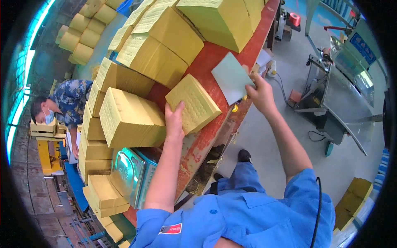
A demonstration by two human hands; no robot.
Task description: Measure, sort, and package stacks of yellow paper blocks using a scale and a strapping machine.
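A squared stack of yellow embossed paper (193,103) lies tilted on the red worktable (206,138). My left hand (174,120) grips its near left corner, the thumb lying over the dimpled top face. Beyond the table's right edge, my right hand (260,91) pinches a pale, translucent flat sheet (230,79) by one side. Whether it is a bag or a stiff plate I cannot tell. The sheet is held up beside the stack, apart from it.
More yellow paper stacks (132,118) crowd the table's left and far sides. A scale with a shiny metal pan (127,167) stands left of my forearm. A masked co-worker (68,103) is at the left. Right of the table stands a machine with a metal top (347,107).
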